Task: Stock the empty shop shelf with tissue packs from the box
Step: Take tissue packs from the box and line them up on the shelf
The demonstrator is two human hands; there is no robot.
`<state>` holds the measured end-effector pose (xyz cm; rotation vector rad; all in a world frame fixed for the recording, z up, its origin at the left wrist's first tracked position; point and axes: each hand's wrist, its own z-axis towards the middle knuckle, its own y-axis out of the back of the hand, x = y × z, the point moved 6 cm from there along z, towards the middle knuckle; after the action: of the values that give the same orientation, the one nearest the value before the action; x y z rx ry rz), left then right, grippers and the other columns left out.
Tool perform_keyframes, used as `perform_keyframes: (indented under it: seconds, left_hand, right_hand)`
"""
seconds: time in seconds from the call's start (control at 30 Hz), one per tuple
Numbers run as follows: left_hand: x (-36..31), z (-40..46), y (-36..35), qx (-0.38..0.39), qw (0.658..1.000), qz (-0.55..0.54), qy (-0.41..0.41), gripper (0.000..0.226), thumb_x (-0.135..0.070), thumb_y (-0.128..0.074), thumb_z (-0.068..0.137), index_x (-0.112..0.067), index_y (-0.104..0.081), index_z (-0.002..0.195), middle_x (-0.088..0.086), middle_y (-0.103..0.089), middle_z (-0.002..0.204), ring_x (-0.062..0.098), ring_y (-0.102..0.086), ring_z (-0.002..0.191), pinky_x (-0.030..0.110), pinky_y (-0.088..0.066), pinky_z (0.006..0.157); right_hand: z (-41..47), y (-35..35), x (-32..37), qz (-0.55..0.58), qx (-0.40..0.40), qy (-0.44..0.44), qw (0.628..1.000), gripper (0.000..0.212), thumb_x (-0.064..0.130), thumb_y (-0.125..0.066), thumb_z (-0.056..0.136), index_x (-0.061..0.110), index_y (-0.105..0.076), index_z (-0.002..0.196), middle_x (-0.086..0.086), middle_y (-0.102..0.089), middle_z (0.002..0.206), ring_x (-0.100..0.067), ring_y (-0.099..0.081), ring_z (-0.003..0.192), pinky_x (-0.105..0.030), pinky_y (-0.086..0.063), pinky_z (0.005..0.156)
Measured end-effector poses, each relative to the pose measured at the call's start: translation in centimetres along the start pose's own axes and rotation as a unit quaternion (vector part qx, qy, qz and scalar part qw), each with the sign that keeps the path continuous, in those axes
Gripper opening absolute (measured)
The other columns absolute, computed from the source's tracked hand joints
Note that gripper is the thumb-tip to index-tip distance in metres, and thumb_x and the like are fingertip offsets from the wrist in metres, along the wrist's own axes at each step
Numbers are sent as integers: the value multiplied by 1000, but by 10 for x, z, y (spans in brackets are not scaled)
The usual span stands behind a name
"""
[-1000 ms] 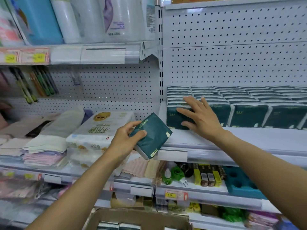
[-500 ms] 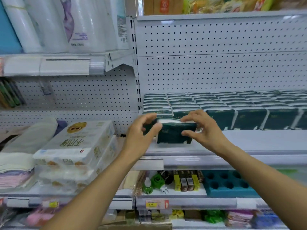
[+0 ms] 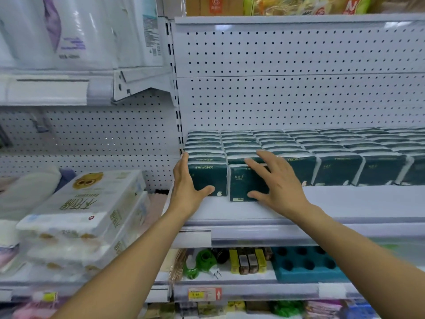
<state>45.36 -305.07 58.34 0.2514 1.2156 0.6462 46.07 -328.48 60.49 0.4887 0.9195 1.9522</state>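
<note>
Dark green tissue packs [image 3: 333, 146] stand in rows on the white shelf [image 3: 345, 203], reaching back to the pegboard. The front-left tissue pack [image 3: 208, 178] stands upright at the shelf's left end. My left hand [image 3: 187, 189] cups its left side, thumb across its lower front. The second front pack [image 3: 239, 187] stands beside it, slightly further forward. My right hand [image 3: 278, 183] lies flat against that pack's front, fingers spread, one reaching over its top. The box is out of view.
A bare strip of shelf runs in front of the packs. White multi-pack tissue bundles [image 3: 92, 210] are stacked at the left. Toilet-roll packs [image 3: 76, 31] fill the upper-left shelf. Small goods and a blue foam tray [image 3: 303, 263] sit on the shelf below.
The pack my left hand carried has gone onto the shelf's front-left corner. My right hand has shifted to the neighbouring pack. The view has moved closer and up, losing the box.
</note>
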Motion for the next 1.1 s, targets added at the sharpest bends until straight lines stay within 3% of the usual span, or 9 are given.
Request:
perform_keyframes:
  seconds: [0.2,0.53,0.67,0.77,0.83,0.9,1.0,1.1]
  left_hand:
    - [2,4,-4,-11,1000,12,-6,100,-17,-78,82,-25,-9,154,0,-13,158,15,-32,137,19,-28,101]
    - [7,8,-7,-20,999,30,-19,98,-21,-78,82,-24,-11,153,1,-14,157,18,-32,139,28,-34,107]
    - [1,2,4,-52,988,142,-32,103,-40,-75,83,-23,-4,156,3,2,164,22,1,151,43,-14,122]
    - [-12,-23,19,-63,966,231,-96,100,-52,-65,86,-25,0,156,1,6,165,18,12,150,44,0,122]
    - [-18,-48,27,-64,948,271,-154,92,-56,-59,88,-27,-6,157,0,-2,165,18,6,151,44,1,122]
    - [-15,-80,37,-71,931,299,-196,80,-57,-53,89,-25,-20,155,2,-24,161,22,-17,149,48,-13,121]
    - [4,-127,55,-83,914,317,-237,68,-52,-55,89,-21,-39,148,3,-49,145,25,-47,131,48,-35,109]
    - [34,-171,75,-90,905,335,-247,60,-45,-60,89,-18,-49,142,3,-59,131,23,-55,116,40,-42,96]
  right_hand:
    - [12,-16,-1,-5,24,-5,1000,75,35,-81,75,22,-47,141,-10,-40,149,-34,-35,139,-47,-34,109]
    - [16,-19,0,-35,51,-3,998,75,42,-73,80,25,-41,145,-7,-37,152,-27,-27,144,-50,-18,118]
    - [11,-4,12,-32,31,-19,999,71,52,-61,87,28,-34,148,-5,-30,156,-26,-23,146,-54,-15,118]
    - [0,18,34,-16,-22,-13,1000,62,51,-52,92,24,-38,146,-6,-35,153,-28,-33,140,-53,-25,115]
    - [-12,32,55,-9,-59,6,998,57,47,-50,92,20,-44,142,-6,-44,146,-27,-44,130,-50,-34,110]
    - [-29,41,80,-2,-75,20,997,52,45,-52,93,19,-50,138,-5,-52,139,-25,-51,121,-45,-39,103]
    - [-58,41,120,26,-75,35,996,47,41,-54,93,17,-55,134,-6,-59,131,-26,-59,112,-40,-46,86]
    - [-91,26,163,52,-54,58,995,45,38,-56,93,16,-56,132,-7,-60,127,-28,-60,107,-40,-48,77]
